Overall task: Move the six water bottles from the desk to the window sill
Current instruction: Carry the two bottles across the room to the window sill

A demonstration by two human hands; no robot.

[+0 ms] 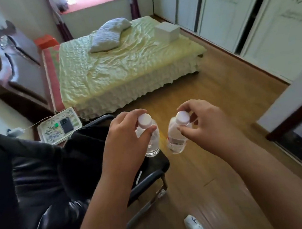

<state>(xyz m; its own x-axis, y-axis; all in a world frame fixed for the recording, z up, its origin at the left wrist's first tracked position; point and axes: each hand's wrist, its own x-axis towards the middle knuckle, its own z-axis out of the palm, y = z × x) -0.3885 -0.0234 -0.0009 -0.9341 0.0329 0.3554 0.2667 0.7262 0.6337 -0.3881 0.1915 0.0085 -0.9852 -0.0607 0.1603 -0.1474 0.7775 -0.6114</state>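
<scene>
A: Room?
B: Bedroom, wood floor (212,106); bed (121,64) ahead, sill (94,1) at the far wall.
A: Bottles?
B: Left hand (126,134) pinches the left bottle (150,141) at its neck; right hand (202,123) pinches the right bottle (176,139). Both hang caps up over the floor, the right tilted.
A: Obstacles?
B: Chair (58,173) at left, shoe (195,227) near.

both arms out front
left hand (127,130) and right hand (202,121) each pinch a bottle neck, fingers curled.
</scene>
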